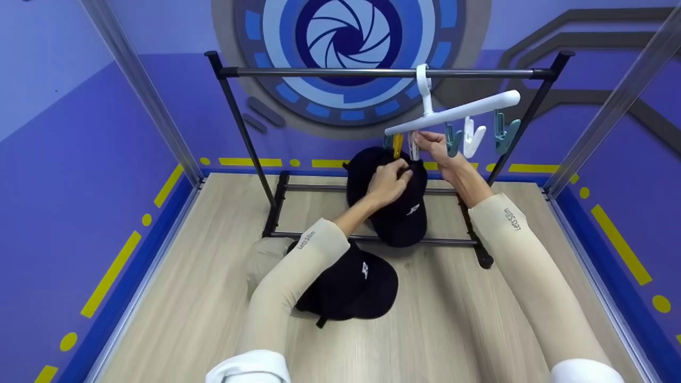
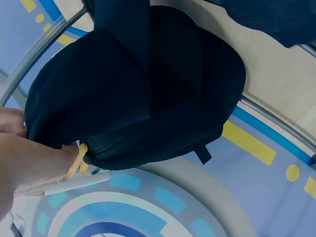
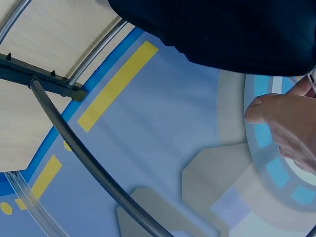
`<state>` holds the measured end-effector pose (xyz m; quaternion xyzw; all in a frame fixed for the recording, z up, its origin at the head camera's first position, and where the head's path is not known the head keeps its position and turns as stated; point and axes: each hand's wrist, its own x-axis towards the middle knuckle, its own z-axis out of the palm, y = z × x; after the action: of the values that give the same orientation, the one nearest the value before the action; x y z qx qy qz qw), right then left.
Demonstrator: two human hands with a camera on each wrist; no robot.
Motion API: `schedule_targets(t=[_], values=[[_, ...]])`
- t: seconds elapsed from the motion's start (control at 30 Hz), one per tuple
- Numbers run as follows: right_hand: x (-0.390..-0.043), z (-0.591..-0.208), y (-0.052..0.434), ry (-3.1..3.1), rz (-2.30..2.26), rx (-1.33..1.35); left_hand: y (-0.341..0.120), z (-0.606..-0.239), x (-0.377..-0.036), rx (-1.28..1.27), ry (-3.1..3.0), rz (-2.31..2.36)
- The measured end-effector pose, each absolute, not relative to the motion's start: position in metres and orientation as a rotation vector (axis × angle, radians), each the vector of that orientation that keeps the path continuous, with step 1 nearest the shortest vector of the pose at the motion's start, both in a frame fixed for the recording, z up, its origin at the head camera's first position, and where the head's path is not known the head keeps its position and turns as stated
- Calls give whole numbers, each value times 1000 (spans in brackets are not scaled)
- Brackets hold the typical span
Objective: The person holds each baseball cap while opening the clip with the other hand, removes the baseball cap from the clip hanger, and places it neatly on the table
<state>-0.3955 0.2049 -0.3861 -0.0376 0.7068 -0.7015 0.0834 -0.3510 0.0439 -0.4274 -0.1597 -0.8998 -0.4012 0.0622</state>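
A black cap (image 1: 396, 205) hangs below a white clip hanger (image 1: 457, 111) on the black rack rail (image 1: 383, 73). My left hand (image 1: 391, 181) grips the cap's top edge, holding it up at a yellow clip (image 1: 397, 145). My right hand (image 1: 432, 146) pinches a whitish clip (image 1: 413, 147) just beside it. In the left wrist view the cap (image 2: 143, 84) fills the frame, with the yellow clip (image 2: 76, 163) at its edge by my hand. The right wrist view shows my fingers (image 3: 286, 118) under the cap (image 3: 222, 29).
A second black cap (image 1: 348, 287) lies on the wooden floor (image 1: 452, 319), next to a beige cap (image 1: 263, 260) partly hidden by my left arm. Teal clips (image 1: 505, 130) and a white clip (image 1: 471, 135) hang free on the hanger. The rack's base bars (image 1: 330, 189) cross the floor.
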Motion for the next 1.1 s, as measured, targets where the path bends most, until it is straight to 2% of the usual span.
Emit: schedule_targets(t=[0.27, 0.57, 0.77, 1.1], values=[[-392, -386, 210, 2063, -2079, -147, 45, -425, -343, -603, -2717, -1252], [-387, -391, 211, 2092, -1990, -199, 43, -422, -337, -623, -2718, -1251], [-375, -386, 222, 2407, -1697, -306, 42, -420, -330, -622, -2685, -1271], [-358, -403, 254, 2860, -1119, -606, 51, -421, -315, -568, -2672, -1242]])
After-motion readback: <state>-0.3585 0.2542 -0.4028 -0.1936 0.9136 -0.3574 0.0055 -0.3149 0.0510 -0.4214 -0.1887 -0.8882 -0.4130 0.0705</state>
